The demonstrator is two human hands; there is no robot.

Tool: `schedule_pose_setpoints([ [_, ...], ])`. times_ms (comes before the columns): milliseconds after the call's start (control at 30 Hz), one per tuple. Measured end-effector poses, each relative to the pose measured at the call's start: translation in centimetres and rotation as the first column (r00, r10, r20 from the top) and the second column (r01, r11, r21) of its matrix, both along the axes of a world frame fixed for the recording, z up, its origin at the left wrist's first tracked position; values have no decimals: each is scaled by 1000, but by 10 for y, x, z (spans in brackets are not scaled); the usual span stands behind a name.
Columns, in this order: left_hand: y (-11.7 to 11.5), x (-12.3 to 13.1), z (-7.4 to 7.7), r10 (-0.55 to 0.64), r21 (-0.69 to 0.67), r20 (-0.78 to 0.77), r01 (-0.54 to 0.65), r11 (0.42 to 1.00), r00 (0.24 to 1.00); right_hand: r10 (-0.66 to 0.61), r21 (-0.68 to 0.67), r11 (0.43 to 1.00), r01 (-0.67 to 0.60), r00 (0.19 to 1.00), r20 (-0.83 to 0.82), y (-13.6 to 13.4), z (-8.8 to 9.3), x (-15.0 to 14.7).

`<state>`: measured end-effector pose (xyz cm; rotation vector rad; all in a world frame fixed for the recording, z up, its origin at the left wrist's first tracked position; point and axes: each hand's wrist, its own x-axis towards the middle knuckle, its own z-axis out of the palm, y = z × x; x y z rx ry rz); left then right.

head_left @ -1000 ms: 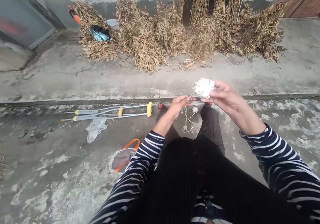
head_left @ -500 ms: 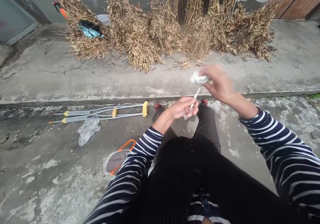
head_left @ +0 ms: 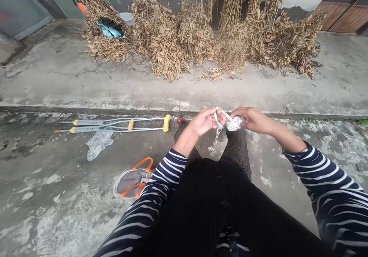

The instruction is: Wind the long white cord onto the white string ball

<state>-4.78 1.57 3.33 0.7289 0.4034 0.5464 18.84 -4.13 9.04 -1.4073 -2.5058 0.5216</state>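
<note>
My right hand [head_left: 253, 120] is closed around a wound bundle of white cord [head_left: 234, 123], held in front of my legs. A strand of that cord runs across to my left hand [head_left: 204, 121], whose fingers pinch it with the palm turned up. From the left fingers a frayed loose end [head_left: 212, 148] dangles below the hand. The two hands are close together, with the bundle just right of the left fingertips. Part of the bundle is hidden behind the right fingers.
A pair of crutches [head_left: 120, 126] lies on the ground to the left, over a clear plastic bag [head_left: 99, 145]. Nearer stands a mesh bag with orange handles [head_left: 129, 182]. A low concrete step [head_left: 172, 92] runs ahead, with dried plant bundles [head_left: 169, 42] against the wall.
My right hand has come down with the cord bundle, close to my left hand. The strand now loops over the left fingers, and its loose end hangs lower in view.
</note>
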Motion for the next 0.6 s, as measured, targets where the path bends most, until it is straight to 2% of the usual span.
schedule_pose_setpoints([
  [100, 1, 2, 3, 146, -61, 23, -144, 988, 989, -96, -223, 974, 34, 957, -274, -7, -5, 4],
  [167, 2, 4, 7, 258, -67, 14, -257, 964, 966, -184, -336, 942, 24, 873, -451, -12, -9, 4],
  [233, 3, 8, 11, 347, -42, -3, -346, 937, 938, -271, -385, 922, 39, 776, -569, -18, -11, 0],
  [300, 3, 10, 17, 394, -9, 13, -394, 919, 919, -321, -387, 919, 74, 710, -627, -22, -13, -6],
  [433, 7, 5, 25, 461, 15, 81, -464, 886, 884, -380, -430, 897, 101, 675, -633, -27, -19, -16],
  [500, 13, -2, 24, 500, 27, 64, -502, 864, 864, -417, -485, 871, 72, 631, -654, -28, -22, -17],
  [600, 27, -12, 14, 514, 52, -12, -513, 857, 858, -476, -551, 834, -10, 492, -729, -29, -22, -16],
])
